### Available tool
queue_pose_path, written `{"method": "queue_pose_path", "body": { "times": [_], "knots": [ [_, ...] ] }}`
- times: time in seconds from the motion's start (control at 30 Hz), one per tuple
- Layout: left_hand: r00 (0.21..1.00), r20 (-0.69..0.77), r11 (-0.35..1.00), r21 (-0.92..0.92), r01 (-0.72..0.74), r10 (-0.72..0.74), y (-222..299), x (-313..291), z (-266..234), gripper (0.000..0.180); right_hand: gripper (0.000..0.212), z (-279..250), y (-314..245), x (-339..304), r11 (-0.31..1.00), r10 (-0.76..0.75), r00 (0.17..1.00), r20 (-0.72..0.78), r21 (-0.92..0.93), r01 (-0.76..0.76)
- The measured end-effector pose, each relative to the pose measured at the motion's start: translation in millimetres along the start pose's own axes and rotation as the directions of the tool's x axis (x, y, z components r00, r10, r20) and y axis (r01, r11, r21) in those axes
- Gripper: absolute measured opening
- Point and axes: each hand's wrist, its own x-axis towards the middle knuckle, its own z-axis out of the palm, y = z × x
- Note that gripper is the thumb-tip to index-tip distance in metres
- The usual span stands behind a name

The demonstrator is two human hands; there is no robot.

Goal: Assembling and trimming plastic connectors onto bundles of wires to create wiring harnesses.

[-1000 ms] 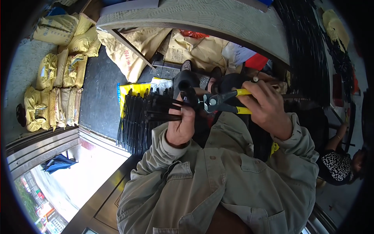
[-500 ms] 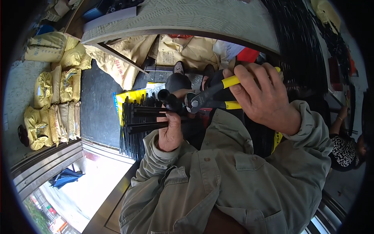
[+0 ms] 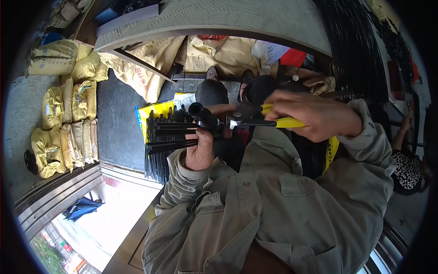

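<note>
Black tube with slim rods (image 3: 205,118) is resting in the left hand (image 3: 200,154), fingers wrapping closely around it, between the khaki shirt (image 3: 246,201) and the table's (image 3: 219,16) near edge. The right hand (image 3: 310,116) is gripping yellow-handled pliers (image 3: 262,122), their head sitting close beside the tube.

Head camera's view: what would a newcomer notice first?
Probably the yellow-handled metal pliers near the centre, in the fingers of the right hand. Just left, the left hand holds a round black tube with thin black rods sticking out. Far left sit wrinkled yellowish sacks.
</note>
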Motion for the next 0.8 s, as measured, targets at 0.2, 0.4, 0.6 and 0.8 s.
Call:
{"method": "queue_pose_path", "body": {
  "times": [0.2,0.4,0.6,0.8],
  "knots": [
    [0.992,0.068,0.993,-0.072,-0.098,0.103,-12.7,-1.2,0.6,0.07,0.015,-36.3,-11.8,6.5,0.699,0.178,0.788,0.59,0.487,-0.523],
    [0.983,0.072,0.985,0.024,-0.168,0.166,-2.1,-4.3,8.7,0.064,0.018,-36.6,-15.8,13.8,0.863,0.124,0.832,0.541,0.355,-0.359],
    [0.928,-0.318,0.976,0.158,-0.148,0.192,-20.1,11.7,8.3,0.055,0.026,-12.2,6.2,17.2,0.988,0.149,0.98,-0.133,-0.012,-0.152],
    [0.849,-0.27,0.887,0.225,-0.402,0.454,-20.8,17.5,22.8,0.032,0.03,-33.9,106.5,46.8,0.661,0.355,0.747,-0.561,-0.414,-0.625]
  ]
}}
